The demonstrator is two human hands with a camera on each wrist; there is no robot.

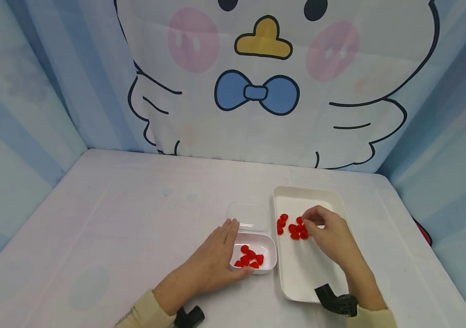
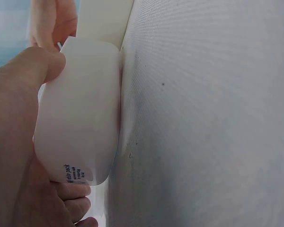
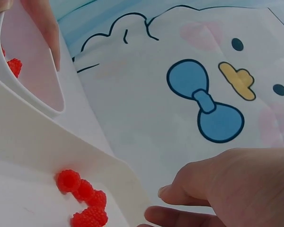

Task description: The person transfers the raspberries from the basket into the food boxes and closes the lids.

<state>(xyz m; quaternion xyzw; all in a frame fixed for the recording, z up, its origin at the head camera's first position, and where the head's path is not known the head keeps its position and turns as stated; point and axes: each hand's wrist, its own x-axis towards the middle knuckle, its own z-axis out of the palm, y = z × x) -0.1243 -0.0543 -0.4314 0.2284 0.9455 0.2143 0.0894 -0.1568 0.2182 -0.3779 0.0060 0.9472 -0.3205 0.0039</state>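
Note:
A white plastic tub (image 1: 273, 255) holds several red raspberries (image 1: 245, 249). My left hand (image 1: 212, 255) holds it from the left, fingers straight along its side and thumb bent to the near rim. Small dark print shows on the tub's wall (image 2: 78, 113) in the left wrist view. Right beside the tub lies a long white tray (image 1: 311, 278), with loose raspberries (image 1: 295, 236) in its middle and a few by its left wall. My right hand (image 1: 335, 234) hovers over the tray, fingertips right at one berry; in the right wrist view a gap separates thumb and finger, with no berry between.
A clear lid (image 1: 247, 216) lies behind the tub. The white table (image 1: 134, 218) extends to both sides. Printed curtains (image 1: 20, 114) hang along its left, back and right. Black wrist straps (image 1: 337, 303) sit at both wrists, below sleeves.

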